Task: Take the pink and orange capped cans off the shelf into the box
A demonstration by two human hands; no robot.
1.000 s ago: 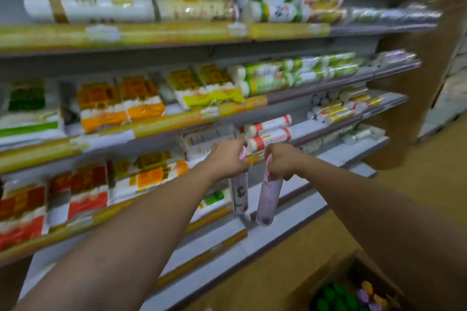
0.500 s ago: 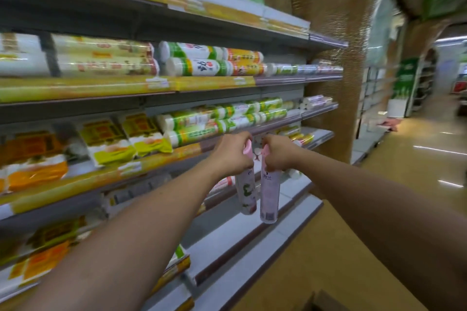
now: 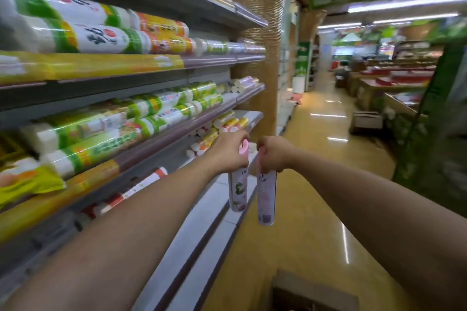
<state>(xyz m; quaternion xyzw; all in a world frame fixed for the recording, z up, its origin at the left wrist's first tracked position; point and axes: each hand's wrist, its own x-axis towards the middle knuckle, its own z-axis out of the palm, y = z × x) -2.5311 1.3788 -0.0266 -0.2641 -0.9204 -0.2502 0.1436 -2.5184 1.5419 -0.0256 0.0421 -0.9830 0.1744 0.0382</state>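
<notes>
My left hand (image 3: pixel 228 151) grips the pink cap of a white spray can (image 3: pixel 237 190) with green and red print, and the can hangs straight down. Beside it my right hand (image 3: pixel 271 155) grips the top of a pale pink spray can (image 3: pixel 265 197), which also hangs upright. The two cans are close together, a little apart, out in front of the lower store shelves (image 3: pixel 202 222) and above the yellow floor.
Store shelving (image 3: pixel 151 63) on the left carries rolls of bags and wrapped packs (image 3: pixel 161 106). A woven brown pillar (image 3: pixel 255 40) ends the shelf run. The aisle floor (image 3: pixel 316 184) stretches ahead to red display bins (image 3: pixel 394 81) at right. A cardboard box (image 3: pixel 313 293) sits at the bottom.
The view has swung to the right, from facing the shelves to looking along the aisle. Both hands keep their grip on the two cans, which stay side by side.
</notes>
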